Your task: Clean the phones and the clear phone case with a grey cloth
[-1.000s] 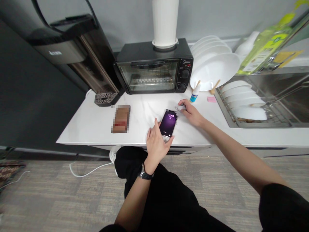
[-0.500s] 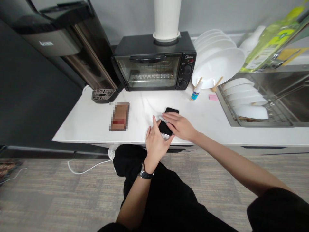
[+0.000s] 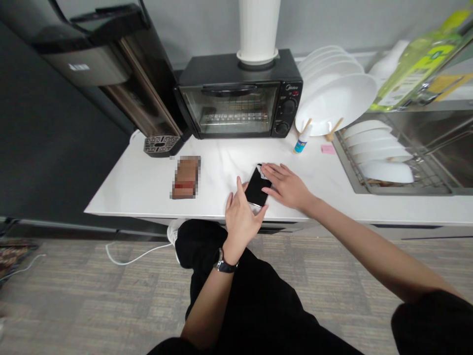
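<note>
A phone (image 3: 257, 192) with a black screen lies face up near the counter's front edge. My left hand (image 3: 242, 219) grips its lower end, the thumb at the bottom right corner and the fingers along the left side. My right hand (image 3: 290, 188) rests flat over the upper right part of the screen. Under its fingertips, at the phone's top end, is a small crumpled whitish wipe (image 3: 260, 171), partly hidden by the fingers. A small spray bottle (image 3: 300, 143) with a blue label stands farther back on the right, beside a pink piece (image 3: 327, 149).
A blurred-out brown item (image 3: 185, 177) lies on the white counter (image 3: 218, 167) to the left. Behind stand a black toaster oven (image 3: 236, 111) and a drink dispenser (image 3: 148, 98). White plates (image 3: 332, 103) and a sink (image 3: 436, 187) with a dish rack are at right.
My right hand has slid up and to the right across the phone with the wipe, baring more of the screen. My left hand keeps its grip. The view has shifted slightly.
</note>
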A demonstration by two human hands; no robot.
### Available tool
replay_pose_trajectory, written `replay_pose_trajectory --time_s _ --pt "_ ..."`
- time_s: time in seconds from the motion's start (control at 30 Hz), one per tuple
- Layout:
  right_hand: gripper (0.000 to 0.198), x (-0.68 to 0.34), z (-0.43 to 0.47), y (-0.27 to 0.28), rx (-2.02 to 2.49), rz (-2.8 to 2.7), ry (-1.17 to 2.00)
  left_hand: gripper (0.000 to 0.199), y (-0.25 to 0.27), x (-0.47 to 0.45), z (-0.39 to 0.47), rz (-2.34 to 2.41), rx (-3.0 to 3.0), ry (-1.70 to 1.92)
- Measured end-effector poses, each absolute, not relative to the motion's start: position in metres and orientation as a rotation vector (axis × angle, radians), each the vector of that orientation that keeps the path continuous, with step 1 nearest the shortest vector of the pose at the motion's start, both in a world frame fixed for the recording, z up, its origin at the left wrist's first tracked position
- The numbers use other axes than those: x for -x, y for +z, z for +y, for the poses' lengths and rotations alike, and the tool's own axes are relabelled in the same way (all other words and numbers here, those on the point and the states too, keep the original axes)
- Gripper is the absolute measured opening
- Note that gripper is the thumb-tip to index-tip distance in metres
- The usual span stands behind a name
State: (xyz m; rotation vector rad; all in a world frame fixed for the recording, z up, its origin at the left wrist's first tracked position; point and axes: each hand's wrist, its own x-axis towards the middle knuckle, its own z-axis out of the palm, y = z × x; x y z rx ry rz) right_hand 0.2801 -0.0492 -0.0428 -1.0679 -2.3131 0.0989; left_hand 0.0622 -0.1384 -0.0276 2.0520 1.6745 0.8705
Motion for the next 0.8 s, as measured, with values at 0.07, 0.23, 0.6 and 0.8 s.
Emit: replay_pose_trajectory --time_s 0.07,0.23,0.6,0.8 --pt "0.074 -0.263 -0.051 -0.043 1.045 -2.343 0.150 0.129 -0.028 -0.063 -0.139 1.700 -2.056 0.860" --pt "0.076 -0.242 -0.105 -0.039 0.954 -2.439 0.270 0.127 -0.026 -0.062 -0.140 1.705 -2.063 0.823" --pt "0.091 -0.275 -0.069 -0.032 1.278 -2.514 0.178 0.126 -0.030 -0.061 -0.137 1.659 -2.043 0.900" --pt "0.100 -0.251 -0.121 -0.035 1.001 -2.593 0.256 0.127 -0.031 -0.059 -0.137 1.648 -2.047 0.888"
